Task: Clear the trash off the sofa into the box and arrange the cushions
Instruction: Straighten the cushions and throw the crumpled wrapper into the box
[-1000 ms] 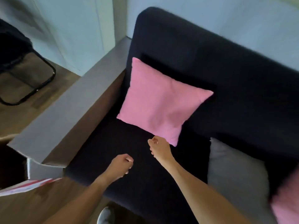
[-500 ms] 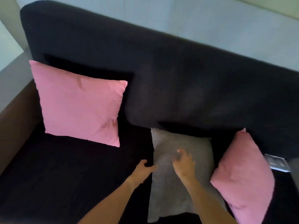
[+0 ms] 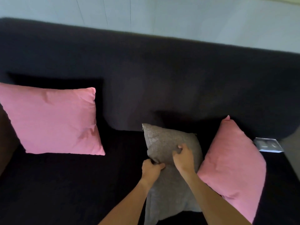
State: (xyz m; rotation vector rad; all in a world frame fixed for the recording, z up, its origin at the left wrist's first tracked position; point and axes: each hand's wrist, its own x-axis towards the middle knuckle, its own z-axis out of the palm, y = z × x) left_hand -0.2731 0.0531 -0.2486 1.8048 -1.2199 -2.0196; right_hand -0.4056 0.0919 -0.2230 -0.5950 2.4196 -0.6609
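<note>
Grey, soft square fabric cushion (image 3: 172, 159) lay on the dark sofa (image 3: 81, 184) seat, touching the pink cushion (image 3: 233, 168) beside it. Left hand (image 3: 151, 170) pinched its edge; right hand (image 3: 184, 158) bunched its face. Light and floppy, it probably handled best by 2 edges.

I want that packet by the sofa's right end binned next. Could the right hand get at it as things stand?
Probably not directly: the right hand is gripping the grey cushion, and the tilted pink cushion stands between it and the packet. Letting go and reaching over looks feasible.
</note>
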